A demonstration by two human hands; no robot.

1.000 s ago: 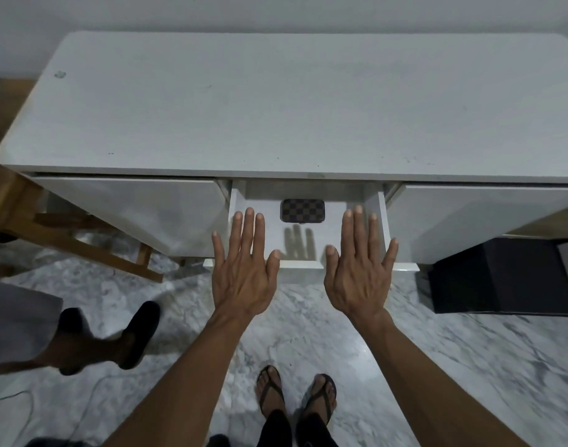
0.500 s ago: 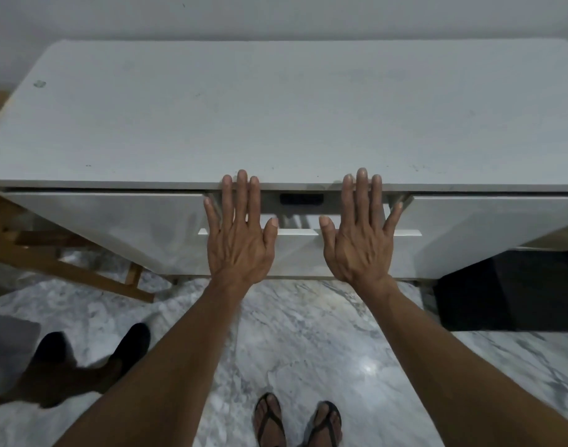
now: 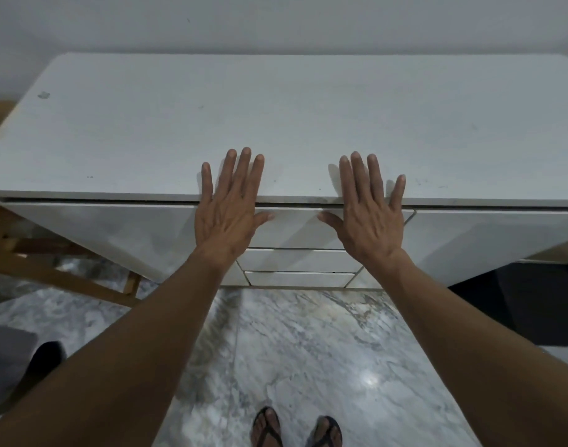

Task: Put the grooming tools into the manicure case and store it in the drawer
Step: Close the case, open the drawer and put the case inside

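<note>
Head view showed a long white bench (image 3: 308,124) filling most of the frame, bare of tools on the part in sight, with a few faint marks and a small dark speck near its far left corner. Below its near edge ran white cabinet fronts, and in the middle a stack of drawers; the top drawer (image 3: 295,227) sat flush with the fronts beside it, so it looked shut. Marble floor (image 3: 308,350) lay beneath, with a wooden frame (image 3: 50,269) off the bench's left end and a dark box (image 3: 517,301) under the right end. Two feet in sandals (image 3: 295,430) stood at the bottom.

Both arms reached forward. Left hand (image 3: 227,208) and right hand (image 3: 369,211) lay flat across the near edge at the middle, fingers straight and spread, thumbs over the top drawer's face. Neither grip held anything.

No manicure case could be seen; judging by the shut drawer and the empty hands, it was most likely inside, though that could not be confirmed. By that reading the storing step was at its close and the task nearly or fully done. What remained called only for lifting the hands off, perhaps after checking the drawer had seated fully.

No brand, label or writing could be read anywhere.
</note>
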